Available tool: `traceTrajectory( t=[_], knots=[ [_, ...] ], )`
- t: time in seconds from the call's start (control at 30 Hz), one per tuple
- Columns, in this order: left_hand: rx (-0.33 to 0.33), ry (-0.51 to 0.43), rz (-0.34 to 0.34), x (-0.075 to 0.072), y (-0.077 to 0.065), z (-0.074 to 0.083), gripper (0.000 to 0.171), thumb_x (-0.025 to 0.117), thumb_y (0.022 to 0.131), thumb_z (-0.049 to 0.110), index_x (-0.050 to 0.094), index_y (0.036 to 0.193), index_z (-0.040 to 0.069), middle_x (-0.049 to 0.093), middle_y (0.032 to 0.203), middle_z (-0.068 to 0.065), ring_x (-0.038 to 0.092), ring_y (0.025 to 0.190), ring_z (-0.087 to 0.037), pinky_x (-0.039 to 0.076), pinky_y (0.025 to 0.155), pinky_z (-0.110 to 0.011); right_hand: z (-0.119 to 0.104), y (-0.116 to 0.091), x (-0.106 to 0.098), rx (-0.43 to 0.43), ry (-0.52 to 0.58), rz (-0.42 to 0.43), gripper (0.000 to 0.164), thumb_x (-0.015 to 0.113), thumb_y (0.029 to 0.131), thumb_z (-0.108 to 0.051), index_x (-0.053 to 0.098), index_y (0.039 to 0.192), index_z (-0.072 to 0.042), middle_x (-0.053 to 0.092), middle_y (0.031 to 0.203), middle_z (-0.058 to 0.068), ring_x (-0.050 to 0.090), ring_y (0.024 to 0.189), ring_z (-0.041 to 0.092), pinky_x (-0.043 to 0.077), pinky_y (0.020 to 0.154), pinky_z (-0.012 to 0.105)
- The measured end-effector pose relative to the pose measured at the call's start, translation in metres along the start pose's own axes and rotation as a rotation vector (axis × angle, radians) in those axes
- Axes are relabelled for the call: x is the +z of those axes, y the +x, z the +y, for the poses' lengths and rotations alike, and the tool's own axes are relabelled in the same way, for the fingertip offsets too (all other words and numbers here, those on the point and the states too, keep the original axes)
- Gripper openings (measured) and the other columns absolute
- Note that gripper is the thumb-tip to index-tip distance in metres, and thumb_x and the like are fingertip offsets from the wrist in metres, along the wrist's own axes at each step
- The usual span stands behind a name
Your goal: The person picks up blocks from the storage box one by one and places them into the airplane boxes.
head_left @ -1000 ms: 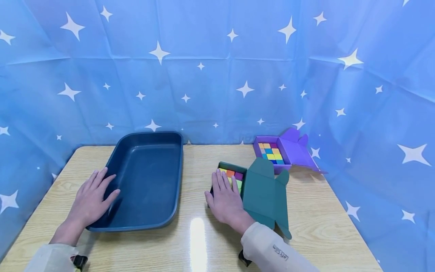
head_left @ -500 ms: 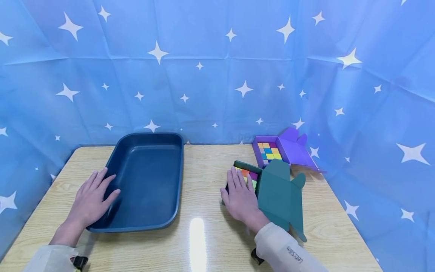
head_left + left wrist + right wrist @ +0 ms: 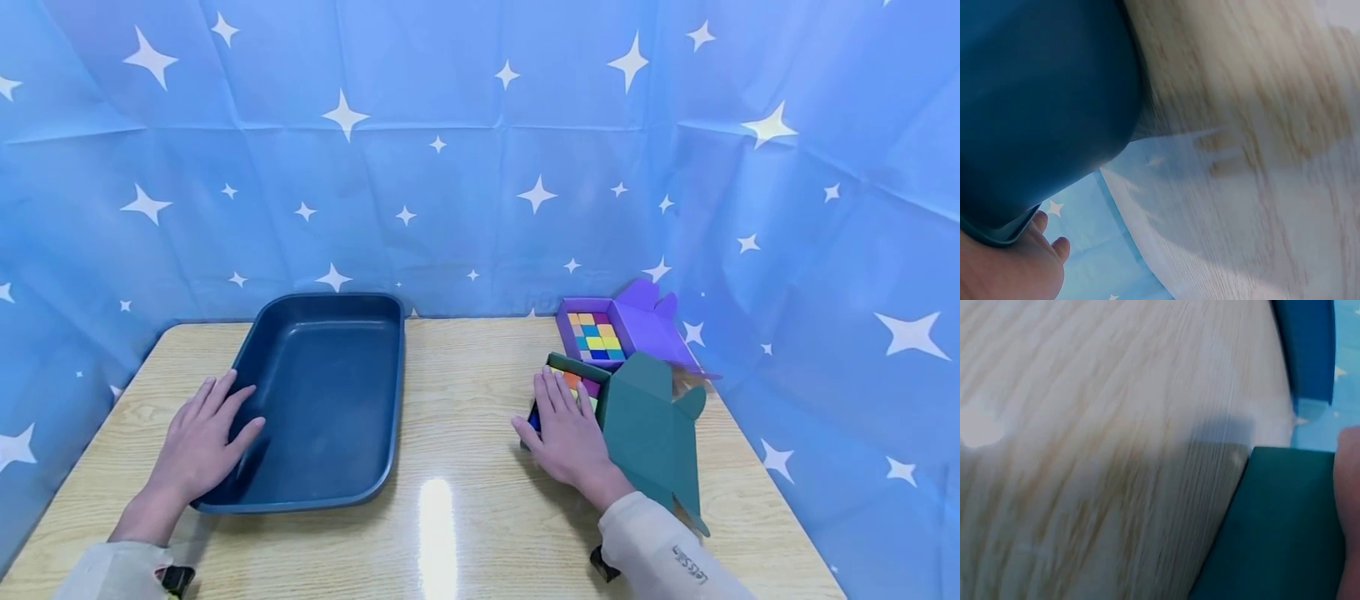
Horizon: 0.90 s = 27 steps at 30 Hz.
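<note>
In the head view my left hand (image 3: 198, 442) rests across the left rim of a dark blue plastic tray (image 3: 400, 375), fingers extended and thumb over its inside. The left wrist view shows fingertips by the rim. My right hand (image 3: 573, 437) lies with straight fingers over a green cardboard box (image 3: 637, 417), its thumb by the left wall. The lid is folded open to the right. Several coloured cubes (image 3: 591, 388) show between and beside the fingers, the others being hidden beneath the hand. One green side wall (image 3: 1272, 519) fills the lower right of the right wrist view.
Directly behind the green box stands an open purple cardboard box (image 3: 656, 329) packed with coloured cubes (image 3: 596, 333). Wood-grain tabletop (image 3: 457, 400) separates tray and green box. A blue star-patterned curtain (image 3: 450, 192) hangs along the table's back and sides.
The green box has slid right across the table together with my right hand, ending up close to the purple box. My left hand and the tray have stayed in place.
</note>
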<state>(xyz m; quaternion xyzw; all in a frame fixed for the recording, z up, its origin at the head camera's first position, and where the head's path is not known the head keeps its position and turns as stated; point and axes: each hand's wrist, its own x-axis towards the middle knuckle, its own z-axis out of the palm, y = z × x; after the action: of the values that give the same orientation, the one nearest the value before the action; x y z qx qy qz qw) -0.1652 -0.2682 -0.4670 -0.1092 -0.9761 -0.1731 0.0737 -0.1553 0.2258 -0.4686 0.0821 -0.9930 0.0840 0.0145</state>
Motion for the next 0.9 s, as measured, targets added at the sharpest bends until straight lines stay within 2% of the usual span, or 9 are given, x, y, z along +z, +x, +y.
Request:
traceTrajectory(
  t=[0.23,0.43,0.9],
  knots=[
    [0.002,-0.011,0.013,0.001,-0.003,0.0,0.058,0.046,0.101,0.04,0.042,0.142,0.0,0.016,0.161,-0.023,0.001,0.15,-0.044,0.012,0.11,-0.073,0.015,-0.007,-0.003,-0.062,-0.015,0.017,0.078,0.04,0.098,-0.056,0.017,0.156,-0.01,0.017,0.165,0.009,0.014,0.153,0.029,0.006,0.123,0.057],
    [0.002,-0.012,0.02,0.002,-0.003,-0.001,0.058,0.046,0.101,0.04,0.042,0.143,0.0,0.016,0.161,-0.023,0.002,0.15,-0.044,0.011,0.111,-0.073,0.03,-0.015,-0.005,-0.099,-0.01,0.015,0.076,0.043,0.098,-0.052,0.018,0.156,-0.011,0.018,0.165,0.008,0.014,0.153,0.028,0.004,0.124,0.055],
    [0.004,-0.001,0.027,0.0,-0.001,0.001,0.059,0.045,0.101,0.041,0.041,0.144,0.001,0.018,0.16,-0.023,0.006,0.149,-0.046,0.011,0.111,-0.072,0.08,-0.033,-0.014,-0.207,-0.114,0.001,0.071,0.048,0.098,-0.043,0.021,0.157,-0.014,0.023,0.163,0.003,0.019,0.152,0.026,0.006,0.124,0.052]
  ],
)
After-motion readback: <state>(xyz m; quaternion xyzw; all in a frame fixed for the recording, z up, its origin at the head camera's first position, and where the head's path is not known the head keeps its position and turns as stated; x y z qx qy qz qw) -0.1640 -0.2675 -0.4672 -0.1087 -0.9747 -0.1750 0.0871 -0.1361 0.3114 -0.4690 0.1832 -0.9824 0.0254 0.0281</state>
